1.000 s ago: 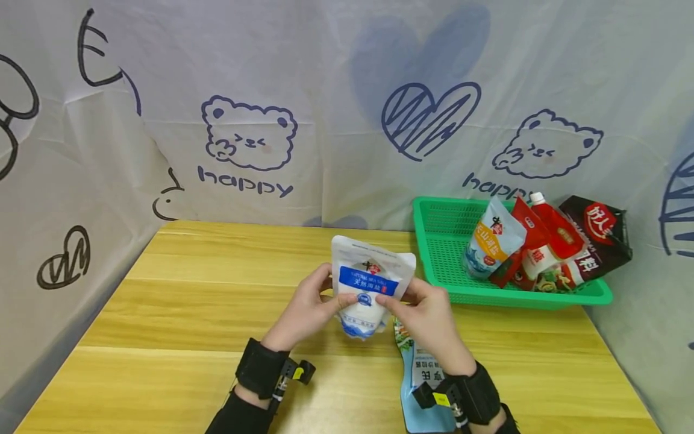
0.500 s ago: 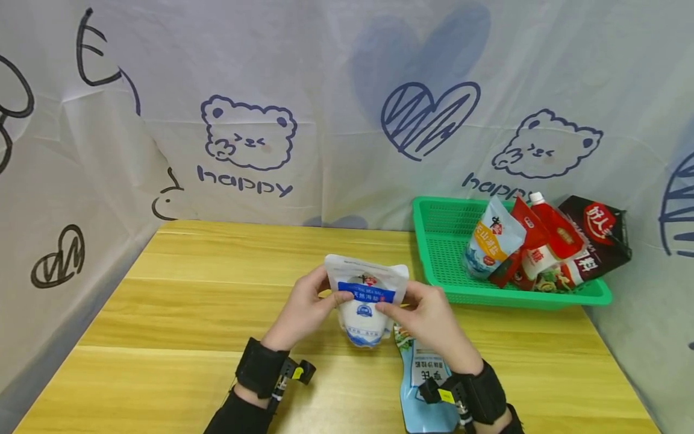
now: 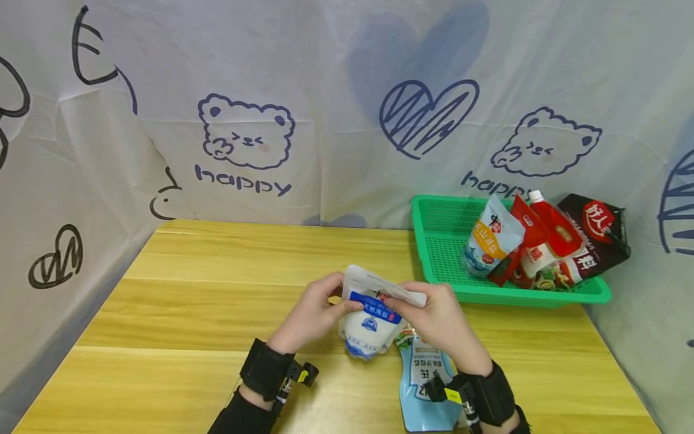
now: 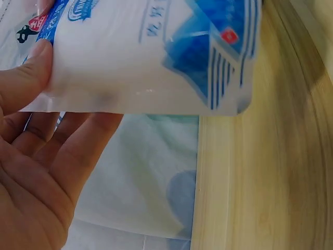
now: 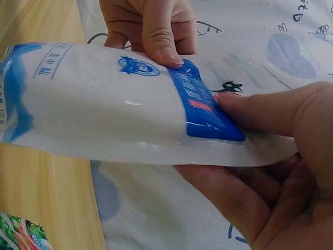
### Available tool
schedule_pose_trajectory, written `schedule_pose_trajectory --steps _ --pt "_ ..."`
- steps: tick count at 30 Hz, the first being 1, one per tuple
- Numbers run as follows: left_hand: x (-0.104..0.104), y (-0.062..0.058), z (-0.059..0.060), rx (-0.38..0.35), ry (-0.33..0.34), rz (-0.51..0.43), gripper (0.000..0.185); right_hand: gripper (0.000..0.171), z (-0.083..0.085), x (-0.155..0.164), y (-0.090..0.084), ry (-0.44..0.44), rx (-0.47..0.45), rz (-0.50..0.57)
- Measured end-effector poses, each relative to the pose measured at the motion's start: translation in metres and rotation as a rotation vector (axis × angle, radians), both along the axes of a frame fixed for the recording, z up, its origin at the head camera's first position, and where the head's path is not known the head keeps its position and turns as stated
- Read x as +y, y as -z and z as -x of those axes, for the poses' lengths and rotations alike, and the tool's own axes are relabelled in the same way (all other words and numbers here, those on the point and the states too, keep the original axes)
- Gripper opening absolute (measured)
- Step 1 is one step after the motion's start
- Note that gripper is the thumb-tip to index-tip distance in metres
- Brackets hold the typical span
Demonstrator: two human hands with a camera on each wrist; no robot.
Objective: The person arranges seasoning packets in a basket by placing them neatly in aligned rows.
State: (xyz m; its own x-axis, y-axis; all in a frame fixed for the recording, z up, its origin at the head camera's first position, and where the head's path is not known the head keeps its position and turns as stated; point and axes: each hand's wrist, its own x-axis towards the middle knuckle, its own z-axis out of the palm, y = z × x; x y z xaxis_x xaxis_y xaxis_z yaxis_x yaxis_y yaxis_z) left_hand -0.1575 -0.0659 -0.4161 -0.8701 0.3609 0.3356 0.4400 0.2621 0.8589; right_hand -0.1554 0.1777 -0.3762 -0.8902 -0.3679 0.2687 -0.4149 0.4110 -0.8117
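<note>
Both hands hold a white pouch with a blue label [image 3: 371,319] just above the wooden table [image 3: 217,313], near its front middle. My left hand [image 3: 314,313] pinches the pouch's left side, thumb on the front [image 4: 23,78]. My right hand [image 3: 434,316] pinches its right upper edge, thumb on the blue band [image 5: 260,112]. The pouch [image 5: 119,112] leans with its top folded toward me. In the left wrist view the pouch's bottom corner [image 4: 171,57] hangs over the table.
A light-blue pouch [image 3: 425,386] lies flat on the table under my right wrist. A green plastic basket [image 3: 450,241] at the back right holds several sauce and seasoning packets [image 3: 534,241]. A printed cloth backdrop [image 3: 325,108] surrounds the table.
The pouch has dropped lower toward the table and tipped, its top edge bending forward and to the right. Both hands moved down with it and kept their grip.
</note>
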Motion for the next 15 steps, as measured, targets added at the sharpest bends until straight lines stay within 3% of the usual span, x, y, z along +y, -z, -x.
schedule_pose_trajectory --steps 9,15 --pt "0.003 -0.004 -0.002 -0.136 -0.101 -0.084 0.031 0.017 -0.001 0.003 0.0 0.115 0.167 0.086" --pt "0.005 -0.004 0.003 -0.094 -0.162 -0.21 0.044 0.017 0.002 0.015 -0.013 0.319 0.198 0.226"
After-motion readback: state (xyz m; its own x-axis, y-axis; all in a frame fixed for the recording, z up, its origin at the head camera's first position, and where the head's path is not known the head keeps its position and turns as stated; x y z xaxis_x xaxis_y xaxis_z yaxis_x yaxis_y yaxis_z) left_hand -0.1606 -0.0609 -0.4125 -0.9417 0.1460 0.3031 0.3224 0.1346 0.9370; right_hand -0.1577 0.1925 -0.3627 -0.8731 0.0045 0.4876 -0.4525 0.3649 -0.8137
